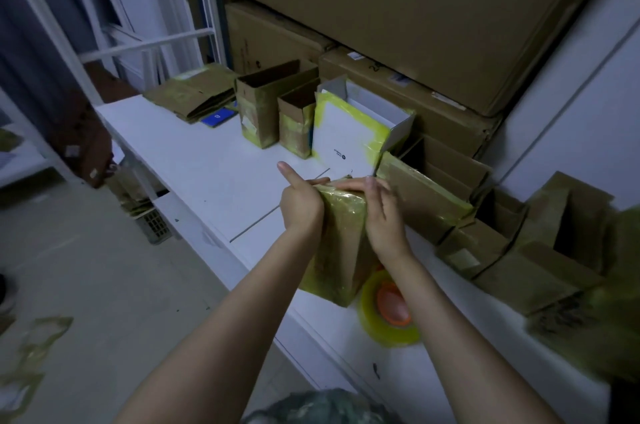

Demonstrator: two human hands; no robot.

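Two hands, left hand [301,207] and right hand [382,215], curl their fingers [349,185] over the tape-wrapped brown cardboard box [341,250], whose long axis points away from the yellow tape roll [367,299].

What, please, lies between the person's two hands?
In the head view, the tape-wrapped cardboard box stands between the left hand and the right hand, which both hold its top end.
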